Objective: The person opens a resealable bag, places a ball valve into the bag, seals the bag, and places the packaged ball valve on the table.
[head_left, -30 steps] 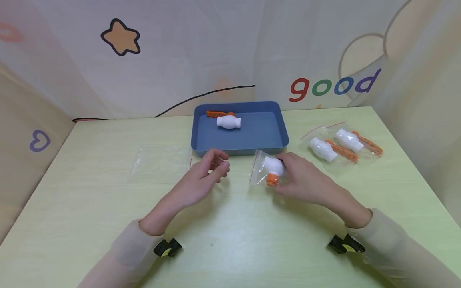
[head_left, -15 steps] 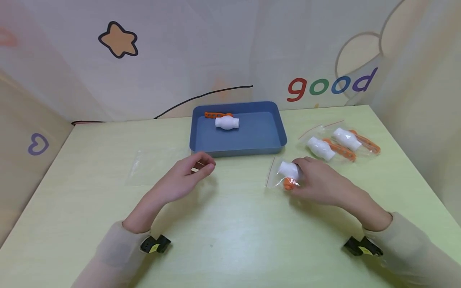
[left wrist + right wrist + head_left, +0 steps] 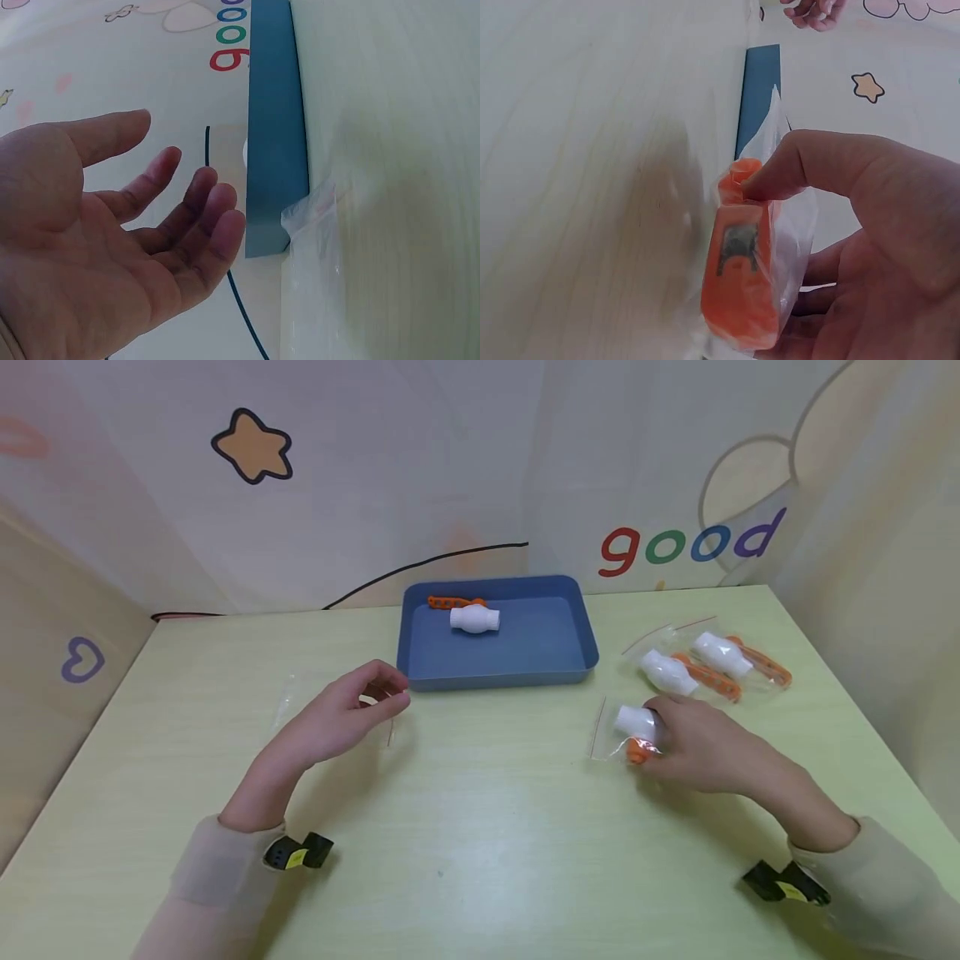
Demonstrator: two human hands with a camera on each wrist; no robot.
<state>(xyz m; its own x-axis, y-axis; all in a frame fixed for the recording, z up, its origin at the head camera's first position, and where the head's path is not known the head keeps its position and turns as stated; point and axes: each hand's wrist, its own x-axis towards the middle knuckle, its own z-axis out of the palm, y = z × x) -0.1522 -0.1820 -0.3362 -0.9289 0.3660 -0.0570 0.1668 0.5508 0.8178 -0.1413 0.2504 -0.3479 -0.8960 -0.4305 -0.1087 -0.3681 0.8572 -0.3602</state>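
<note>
My right hand (image 3: pixel 708 747) holds a clear zip bag (image 3: pixel 602 745) low over the table at the right. Inside it are a white plastic pipe fitting (image 3: pixel 634 722) and an orange handle (image 3: pixel 637 752). In the right wrist view the thumb presses on the orange handle (image 3: pixel 739 300) through the plastic. My left hand (image 3: pixel 333 714) is empty, its fingers loosely bent, over a flat clear bag (image 3: pixel 315 255) that it mostly hides in the head view. That bag lies beside the near left corner of the blue tray (image 3: pixel 495 682).
In the tray lie a white fitting (image 3: pixel 474 619) and an orange handle (image 3: pixel 446 602). Two more bagged sets, with white fittings (image 3: pixel 669 673) and orange handles (image 3: pixel 761 662), lie at the back right, just beyond my right hand. A printed curtain (image 3: pixel 420 460) hangs behind the table.
My right hand has carried the filled bag to the right, toward the two other bagged sets. The left hand has moved left, away from the tray's front, over the flat bag.
</note>
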